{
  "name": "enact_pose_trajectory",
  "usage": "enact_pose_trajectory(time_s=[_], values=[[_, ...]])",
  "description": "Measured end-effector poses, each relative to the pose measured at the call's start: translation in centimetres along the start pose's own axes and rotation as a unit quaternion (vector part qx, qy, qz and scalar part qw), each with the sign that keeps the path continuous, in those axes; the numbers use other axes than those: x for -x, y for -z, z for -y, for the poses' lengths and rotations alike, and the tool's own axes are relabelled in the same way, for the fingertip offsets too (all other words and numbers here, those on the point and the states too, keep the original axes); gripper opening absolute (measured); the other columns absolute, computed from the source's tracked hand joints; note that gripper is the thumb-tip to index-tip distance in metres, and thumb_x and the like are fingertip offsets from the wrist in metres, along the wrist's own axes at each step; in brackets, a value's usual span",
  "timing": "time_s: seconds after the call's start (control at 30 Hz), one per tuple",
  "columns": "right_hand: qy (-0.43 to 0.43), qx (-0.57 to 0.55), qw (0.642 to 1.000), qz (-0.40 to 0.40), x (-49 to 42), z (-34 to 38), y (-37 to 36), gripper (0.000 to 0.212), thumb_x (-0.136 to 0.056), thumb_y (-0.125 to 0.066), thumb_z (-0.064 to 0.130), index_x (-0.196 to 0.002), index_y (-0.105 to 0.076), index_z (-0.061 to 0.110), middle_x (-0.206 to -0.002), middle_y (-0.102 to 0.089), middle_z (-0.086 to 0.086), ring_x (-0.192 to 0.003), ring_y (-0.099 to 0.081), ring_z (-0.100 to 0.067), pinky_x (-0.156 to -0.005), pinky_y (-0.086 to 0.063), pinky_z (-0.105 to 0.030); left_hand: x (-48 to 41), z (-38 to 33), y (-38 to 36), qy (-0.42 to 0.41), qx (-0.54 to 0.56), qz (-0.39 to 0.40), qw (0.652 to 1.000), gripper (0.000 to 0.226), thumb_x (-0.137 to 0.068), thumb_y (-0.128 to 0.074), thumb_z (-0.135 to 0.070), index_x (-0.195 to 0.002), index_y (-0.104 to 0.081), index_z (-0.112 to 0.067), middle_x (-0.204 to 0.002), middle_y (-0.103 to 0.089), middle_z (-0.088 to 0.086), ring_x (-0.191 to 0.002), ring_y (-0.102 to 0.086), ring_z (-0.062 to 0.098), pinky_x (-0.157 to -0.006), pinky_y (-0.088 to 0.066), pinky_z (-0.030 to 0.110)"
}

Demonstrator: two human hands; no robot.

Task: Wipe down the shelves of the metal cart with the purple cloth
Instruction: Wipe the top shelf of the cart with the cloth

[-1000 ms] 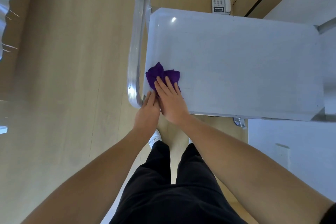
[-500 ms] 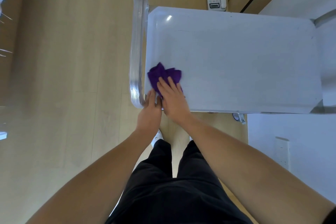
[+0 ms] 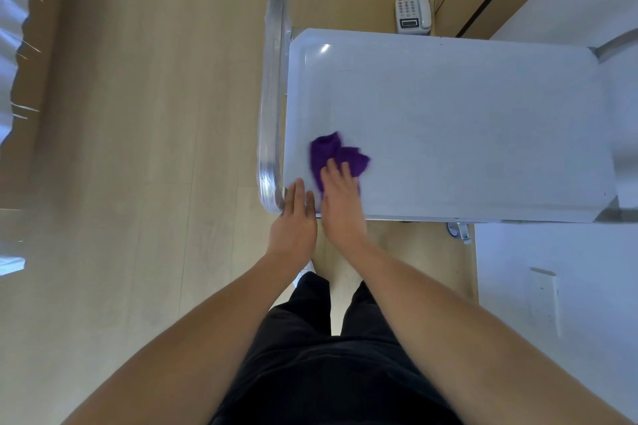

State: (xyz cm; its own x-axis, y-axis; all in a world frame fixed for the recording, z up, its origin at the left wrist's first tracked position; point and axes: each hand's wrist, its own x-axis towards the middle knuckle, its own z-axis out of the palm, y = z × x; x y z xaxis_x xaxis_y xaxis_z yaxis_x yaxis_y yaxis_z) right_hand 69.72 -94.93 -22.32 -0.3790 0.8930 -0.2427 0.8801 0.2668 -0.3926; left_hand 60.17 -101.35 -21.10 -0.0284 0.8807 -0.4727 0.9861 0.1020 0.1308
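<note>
Seen from the head camera looking straight down, a silver-grey metal cart (image 3: 448,214) stands on a pale wooden plank floor (image 3: 138,148), its flat, pale grey top shelf (image 3: 466,121) filling the upper right of the view. A small crumpled purple cloth (image 3: 331,152) lies on this top shelf near its left end and towards the near edge, just beside the shelf's raised rim. The right hand (image 3: 340,197) lies palm down on the near part of the cloth, its fingers (image 3: 331,171) straight and spread slightly, pressing the fabric flat against the shelf rather than curling round it; the far half of the cloth shows beyond the fingertips. The left hand (image 3: 293,221) is just beside the right one, touching it or nearly so, with its fingers straight and held together, resting on the near left corner of the cart where the rounded, shiny tubular metal handle (image 3: 272,107) bends in to meet the shelf; it holds nothing. The handle runs along the left end of the cart, apart from the cloth. Both bare forearms reach in from the bottom of the view, above black trousers (image 3: 328,355) and the toe of a white shoe (image 3: 303,274). A small grey caster wheel (image 3: 457,229) shows under the near edge of the cart. Beyond the far edge, a white push-button telephone (image 3: 412,15) sits on the floor.
</note>
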Motion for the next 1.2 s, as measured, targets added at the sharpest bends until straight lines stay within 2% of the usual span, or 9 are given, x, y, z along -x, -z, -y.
enact_pose_trajectory(time_s=[0.1, 0.2, 0.3, 0.4, 0.57, 0.67, 0.8, 1.03, 1.2], values=[[0.100, -0.025, 0.993, 0.050, 0.7, 0.1, -0.3, 0.052, -0.100, -0.039, 0.009, -0.151, -0.028, 0.011, -0.161, -0.019, -0.002, -0.150, -0.005, -0.024, -0.122, -0.006, -0.038, 1.1, 0.1, -0.8, -0.013, -0.030, -0.011, 0.999, 0.060, -0.099, -0.032, -0.006, -0.150, -0.002, 0.007, -0.158, 0.007, 0.030, -0.147, 0.008, 0.043, -0.122, -0.010, 0.043], [0.155, 0.027, 0.986, 0.062, -0.1, -3.1, 1.0, 0.061, -0.095, -0.044, -0.001, -0.151, -0.025, 0.010, -0.162, -0.016, -0.003, -0.150, -0.005, -0.026, -0.121, -0.005, -0.035, 2.2, 0.5, -1.4, -0.019, -0.011, -0.014, 1.000, 0.063, -0.097, -0.034, -0.002, -0.151, -0.002, 0.005, -0.159, 0.011, 0.026, -0.148, 0.009, 0.037, -0.119, -0.025, 0.032], [0.037, 0.030, 0.999, 0.018, -0.2, -6.0, 2.5, 0.061, -0.093, -0.044, -0.003, -0.150, -0.027, 0.010, -0.161, -0.016, -0.005, -0.149, -0.007, -0.028, -0.120, -0.013, -0.041, 2.1, 0.3, -0.9, 0.000, 0.020, -0.022, 1.000, 0.067, -0.097, -0.040, -0.008, -0.152, -0.003, 0.000, -0.161, 0.011, 0.020, -0.150, 0.001, 0.030, -0.107, -0.041, 0.028], [-0.072, 0.020, 0.997, -0.029, 0.3, -4.6, 2.3, 0.058, -0.094, -0.043, -0.002, -0.149, -0.028, 0.012, -0.161, -0.016, -0.003, -0.149, -0.009, -0.029, -0.119, -0.017, -0.042, 1.9, -0.2, -0.5, 0.010, 0.014, -0.018, 1.000, 0.065, -0.098, -0.042, -0.012, -0.152, -0.007, 0.001, -0.160, 0.004, 0.021, -0.150, -0.004, 0.032, -0.104, -0.044, 0.029], [0.130, 0.023, 0.989, 0.073, 1.0, -0.5, 0.7, 0.065, -0.092, -0.047, -0.002, -0.152, -0.024, 0.012, -0.162, -0.016, -0.001, -0.149, -0.005, -0.029, -0.120, -0.014, -0.041, 2.1, -0.4, -0.8, -0.004, -0.033, -0.021, 0.999, 0.063, -0.098, -0.036, -0.016, -0.150, -0.010, 0.007, -0.157, -0.006, 0.031, -0.148, -0.004, 0.041, -0.120, -0.023, 0.035], [0.153, -0.008, 0.985, 0.086, 0.7, -1.9, 1.5, 0.056, -0.098, -0.045, 0.004, -0.151, -0.028, 0.011, -0.161, -0.019, 0.000, -0.150, -0.007, -0.023, -0.121, -0.016, -0.032, 1.9, -0.4, -0.4, 0.000, -0.023, -0.026, 0.999, 0.064, -0.099, -0.040, -0.020, -0.150, -0.011, 0.006, -0.158, -0.007, 0.028, -0.148, -0.005, 0.039, -0.120, -0.022, 0.037], [0.107, -0.008, 0.993, 0.052, -0.2, -5.3, 3.2, 0.052, -0.097, -0.044, 0.002, -0.148, -0.033, 0.007, -0.160, -0.023, -0.003, -0.149, -0.010, -0.025, -0.119, -0.021, -0.036, 0.1, -1.4, 0.7, -0.001, -0.020, -0.017, 1.000, 0.063, -0.098, -0.045, -0.024, -0.148, -0.017, 0.003, -0.159, -0.004, 0.023, -0.148, -0.003, 0.039, -0.119, -0.020, 0.050], [-0.099, 0.028, 0.994, -0.025, -3.6, -10.7, 5.2, 0.052, -0.102, -0.034, 0.015, -0.151, -0.022, 0.007, -0.162, -0.009, -0.010, -0.149, -0.004, -0.033, -0.121, -0.012, -0.042, -5.8, -2.3, 2.3, 0.043, 0.001, -0.062, 0.997, 0.063, -0.097, -0.044, -0.027, -0.148, -0.018, -0.002, -0.160, -0.001, 0.019, -0.149, -0.002, 0.034, -0.115, -0.029, 0.038], [-0.060, 0.055, 0.996, -0.038, -6.2, -7.5, 3.7, 0.058, -0.095, -0.042, 0.013, -0.150, -0.023, 0.011, -0.162, -0.008, -0.010, -0.149, -0.006, -0.033, -0.120, -0.010, -0.046, -8.4, -1.3, 2.5, 0.090, 0.007, -0.100, 0.991, 0.054, -0.093, -0.047, -0.016, -0.142, -0.033, 0.001, -0.157, -0.018, 0.023, -0.147, -0.017, 0.036, -0.110, -0.036, 0.037]])
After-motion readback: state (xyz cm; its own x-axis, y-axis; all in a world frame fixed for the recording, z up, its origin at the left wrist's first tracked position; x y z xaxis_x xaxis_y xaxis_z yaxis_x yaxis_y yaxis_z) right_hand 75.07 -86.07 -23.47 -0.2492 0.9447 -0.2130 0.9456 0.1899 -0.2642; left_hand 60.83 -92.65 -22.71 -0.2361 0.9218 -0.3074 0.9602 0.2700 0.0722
